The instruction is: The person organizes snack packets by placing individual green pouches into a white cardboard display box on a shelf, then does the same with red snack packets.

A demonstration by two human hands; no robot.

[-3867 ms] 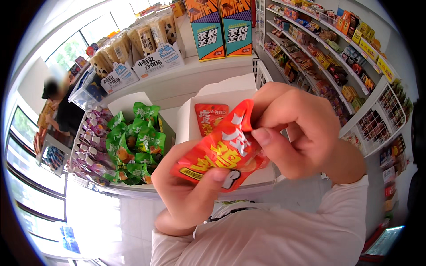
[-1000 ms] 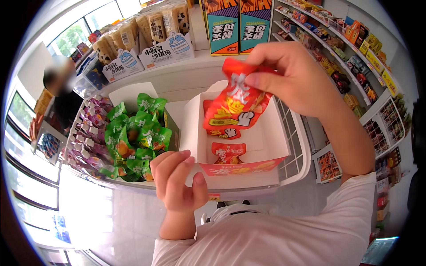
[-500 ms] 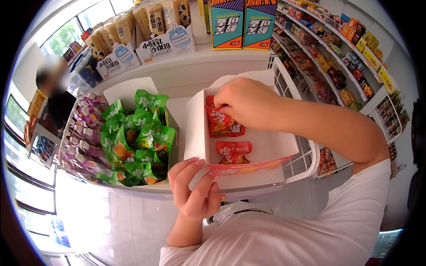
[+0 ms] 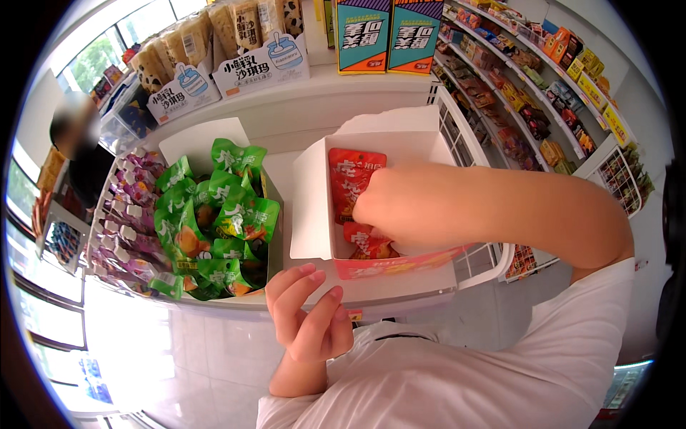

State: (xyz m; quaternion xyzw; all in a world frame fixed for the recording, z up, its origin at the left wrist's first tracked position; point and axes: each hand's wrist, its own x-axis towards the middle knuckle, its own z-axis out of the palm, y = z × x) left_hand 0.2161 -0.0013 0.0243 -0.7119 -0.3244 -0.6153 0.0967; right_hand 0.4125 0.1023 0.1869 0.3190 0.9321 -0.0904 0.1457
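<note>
In front of me stands a white cardboard box with a red front panel [image 4: 400, 266], its left flap spread outward. Inside lie two red snack packets, the upper one [image 4: 348, 179] flat against the left side and the lower one [image 4: 371, 247] near the front wall. My right hand [image 4: 400, 204] is down in the box, its back toward me, at the top edge of the lower packet; its curled fingers are mostly hidden. Just outside the front left corner, my left hand [image 4: 311, 311] is open and empty, fingers loosely bent and apart.
Left of the box stands a carton of green snack packets [image 4: 221, 207], beside a row of purple pouches [image 4: 128, 222]. White wire rack sides [image 4: 464, 136] border the right. Behind are wrapped pastries [image 4: 243, 32] and teal boxes [image 4: 389, 39]. A person [image 4: 82, 150] stands far left.
My right hand has left the upper red packet and moved toward me, to the lower one. The upper packet lies flatter. My left hand has come off the box's corner.
</note>
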